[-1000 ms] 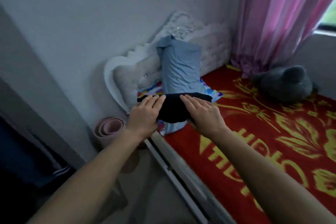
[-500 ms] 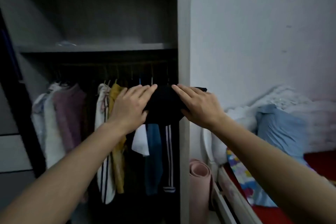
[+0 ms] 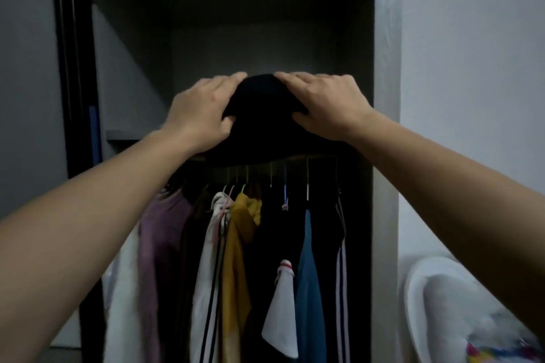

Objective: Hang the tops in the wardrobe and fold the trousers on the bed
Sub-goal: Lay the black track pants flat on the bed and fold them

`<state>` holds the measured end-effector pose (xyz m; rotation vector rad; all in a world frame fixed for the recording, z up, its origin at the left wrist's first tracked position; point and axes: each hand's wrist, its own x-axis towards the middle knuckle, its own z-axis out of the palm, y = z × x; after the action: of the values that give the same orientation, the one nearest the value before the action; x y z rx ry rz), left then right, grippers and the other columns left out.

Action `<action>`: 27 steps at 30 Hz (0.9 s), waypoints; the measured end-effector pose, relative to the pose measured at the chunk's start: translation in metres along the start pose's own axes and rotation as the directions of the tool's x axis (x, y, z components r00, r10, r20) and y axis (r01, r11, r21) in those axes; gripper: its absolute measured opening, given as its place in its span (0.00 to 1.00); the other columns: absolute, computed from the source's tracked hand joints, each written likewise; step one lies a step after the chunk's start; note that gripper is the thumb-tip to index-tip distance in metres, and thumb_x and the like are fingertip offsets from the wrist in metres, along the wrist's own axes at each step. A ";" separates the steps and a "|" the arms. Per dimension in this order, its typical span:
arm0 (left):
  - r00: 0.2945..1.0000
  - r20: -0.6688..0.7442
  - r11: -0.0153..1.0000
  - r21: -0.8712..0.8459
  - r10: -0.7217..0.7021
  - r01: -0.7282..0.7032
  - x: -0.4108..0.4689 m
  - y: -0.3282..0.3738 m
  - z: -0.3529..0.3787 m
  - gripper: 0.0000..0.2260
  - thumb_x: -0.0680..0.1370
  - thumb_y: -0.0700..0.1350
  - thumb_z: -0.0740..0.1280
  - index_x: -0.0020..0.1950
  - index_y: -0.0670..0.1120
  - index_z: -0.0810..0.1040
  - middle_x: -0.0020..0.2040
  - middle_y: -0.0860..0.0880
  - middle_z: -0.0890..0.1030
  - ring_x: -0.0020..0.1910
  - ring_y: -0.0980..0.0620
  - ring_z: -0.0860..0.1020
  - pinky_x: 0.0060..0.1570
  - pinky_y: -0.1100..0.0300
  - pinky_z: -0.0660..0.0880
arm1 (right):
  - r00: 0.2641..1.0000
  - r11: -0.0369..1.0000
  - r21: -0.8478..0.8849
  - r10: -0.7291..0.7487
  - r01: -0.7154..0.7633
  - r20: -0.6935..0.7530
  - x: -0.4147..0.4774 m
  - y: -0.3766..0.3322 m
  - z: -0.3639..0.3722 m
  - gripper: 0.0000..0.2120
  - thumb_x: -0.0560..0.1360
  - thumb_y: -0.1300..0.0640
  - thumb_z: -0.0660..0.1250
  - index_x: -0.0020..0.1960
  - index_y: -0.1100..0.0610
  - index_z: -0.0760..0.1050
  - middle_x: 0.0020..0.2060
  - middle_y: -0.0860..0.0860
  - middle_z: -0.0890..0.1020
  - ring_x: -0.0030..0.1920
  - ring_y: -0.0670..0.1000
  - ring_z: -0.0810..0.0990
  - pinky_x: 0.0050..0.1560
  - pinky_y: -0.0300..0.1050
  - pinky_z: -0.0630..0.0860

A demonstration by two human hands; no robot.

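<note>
Trousers (image 3: 261,124), folded black, sit pinched between left hand (image 3: 200,115) and right hand (image 3: 327,106) — fingers (image 3: 225,83) flat on top, thumbs hooked underneath. Below the fingers hang tops (image 3: 239,247) in the wardrobe (image 3: 385,156).

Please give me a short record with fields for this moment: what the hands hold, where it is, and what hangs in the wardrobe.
left hand: holds left side of folded black garment
right hand: holds its right side
garment position: in front of wardrobe upper compartment
hanging below it: purple top, yellow top, blue garment
</note>
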<state>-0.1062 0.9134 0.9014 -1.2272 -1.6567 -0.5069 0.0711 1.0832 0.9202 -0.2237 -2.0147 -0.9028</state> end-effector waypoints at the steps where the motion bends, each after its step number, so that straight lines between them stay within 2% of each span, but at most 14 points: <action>1: 1.000 -0.004 1.000 0.006 0.006 -0.006 0.016 -0.005 0.012 0.33 0.75 0.44 0.68 0.78 0.52 0.59 0.73 0.49 0.70 0.69 0.45 0.69 0.59 0.46 0.72 | 1.000 1.000 -0.015 -0.005 0.005 -0.005 0.011 0.011 0.012 0.33 0.77 0.45 0.63 0.79 0.47 0.55 0.72 0.49 0.72 0.62 0.56 0.79 0.47 0.53 0.78; 7: 1.000 -0.025 1.000 0.028 0.009 -0.008 0.135 -0.025 0.091 0.32 0.77 0.46 0.67 0.78 0.53 0.57 0.72 0.50 0.70 0.68 0.46 0.70 0.59 0.45 0.73 | 1.000 0.995 -0.095 0.023 -0.021 0.020 0.083 0.094 0.090 0.33 0.78 0.46 0.62 0.79 0.49 0.54 0.71 0.50 0.72 0.59 0.57 0.80 0.47 0.54 0.79; 10: 0.990 -0.141 0.998 0.061 -0.006 0.015 0.183 -0.030 0.130 0.33 0.75 0.42 0.67 0.78 0.51 0.58 0.73 0.47 0.69 0.69 0.44 0.69 0.59 0.45 0.73 | 0.992 0.978 -0.174 0.102 -0.112 -0.069 0.111 0.120 0.127 0.33 0.79 0.49 0.62 0.80 0.51 0.54 0.74 0.52 0.69 0.65 0.59 0.76 0.49 0.55 0.77; 12: 0.966 -0.258 0.997 0.067 -0.006 0.024 0.197 -0.032 0.160 0.34 0.73 0.39 0.68 0.78 0.48 0.59 0.73 0.45 0.69 0.70 0.43 0.68 0.59 0.44 0.73 | 0.979 0.973 -0.170 0.127 -0.153 -0.157 0.115 0.125 0.153 0.33 0.79 0.53 0.65 0.80 0.54 0.56 0.75 0.55 0.68 0.69 0.61 0.72 0.55 0.58 0.77; 14: 0.962 -0.272 0.999 0.048 -0.003 0.017 0.197 -0.034 0.192 0.36 0.73 0.38 0.69 0.78 0.48 0.59 0.73 0.45 0.68 0.71 0.44 0.67 0.61 0.45 0.72 | 0.978 0.975 -0.131 0.163 -0.180 -0.130 0.113 0.125 0.179 0.35 0.77 0.55 0.68 0.79 0.54 0.57 0.74 0.55 0.68 0.70 0.61 0.71 0.58 0.58 0.75; 15: 0.980 -0.200 1.000 0.028 0.000 0.006 0.195 -0.038 0.209 0.36 0.73 0.40 0.70 0.78 0.50 0.59 0.73 0.46 0.68 0.71 0.44 0.67 0.61 0.45 0.72 | 0.980 0.974 -0.104 0.196 -0.200 -0.045 0.111 0.123 0.192 0.35 0.75 0.55 0.69 0.78 0.53 0.58 0.73 0.54 0.69 0.69 0.61 0.73 0.57 0.57 0.75; 17: 0.994 0.109 0.998 -0.068 0.012 -0.004 0.193 -0.050 0.239 0.35 0.75 0.47 0.72 0.77 0.55 0.59 0.72 0.48 0.70 0.69 0.45 0.69 0.62 0.46 0.72 | 0.945 0.971 -0.080 0.237 -0.225 0.227 0.109 0.118 0.216 0.30 0.74 0.53 0.70 0.73 0.51 0.64 0.67 0.54 0.75 0.63 0.60 0.77 0.51 0.53 0.75; 19: 0.895 0.445 0.981 -0.180 0.016 0.072 0.191 -0.058 0.252 0.33 0.74 0.53 0.73 0.76 0.58 0.63 0.70 0.50 0.73 0.67 0.46 0.72 0.64 0.48 0.72 | 0.830 0.966 -0.050 0.245 -0.254 0.500 0.106 0.114 0.229 0.27 0.71 0.47 0.74 0.67 0.48 0.71 0.60 0.53 0.79 0.59 0.59 0.79 0.47 0.49 0.73; 20: 0.842 0.539 0.969 -0.220 0.021 0.117 0.192 -0.062 0.257 0.33 0.74 0.55 0.73 0.75 0.57 0.64 0.69 0.50 0.74 0.66 0.47 0.72 0.65 0.49 0.71 | 0.776 0.958 -0.017 0.242 -0.286 0.582 0.104 0.114 0.234 0.26 0.70 0.46 0.75 0.65 0.47 0.73 0.59 0.52 0.79 0.58 0.58 0.79 0.46 0.48 0.72; 21: 0.824 0.566 0.959 -0.248 0.026 0.140 0.193 -0.065 0.261 0.32 0.73 0.56 0.73 0.75 0.57 0.65 0.68 0.51 0.74 0.66 0.48 0.72 0.66 0.50 0.71 | 0.758 0.952 0.008 0.238 -0.306 0.607 0.104 0.114 0.238 0.25 0.70 0.45 0.76 0.64 0.46 0.74 0.58 0.52 0.79 0.58 0.57 0.79 0.45 0.48 0.72; 24: 0.823 0.564 0.934 -0.328 0.074 0.141 0.198 -0.073 0.270 0.32 0.74 0.57 0.73 0.75 0.56 0.65 0.66 0.53 0.74 0.64 0.50 0.73 0.65 0.54 0.71 | 0.770 0.949 0.009 0.250 -0.315 0.587 0.105 0.117 0.240 0.25 0.69 0.43 0.76 0.63 0.44 0.75 0.56 0.50 0.80 0.56 0.56 0.79 0.44 0.47 0.72; 27: 0.781 0.607 0.907 -0.398 0.149 0.136 0.202 -0.080 0.274 0.32 0.76 0.57 0.71 0.77 0.55 0.63 0.67 0.54 0.73 0.65 0.52 0.73 0.67 0.55 0.69 | 0.773 0.953 -0.016 0.255 -0.303 0.581 0.108 0.118 0.238 0.25 0.68 0.41 0.76 0.63 0.43 0.75 0.55 0.48 0.80 0.56 0.55 0.79 0.44 0.47 0.72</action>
<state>-0.3053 1.1915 0.9751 -1.8762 -2.1719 -0.4966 -0.0939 1.3087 0.9853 -0.8206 -2.4765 -0.5985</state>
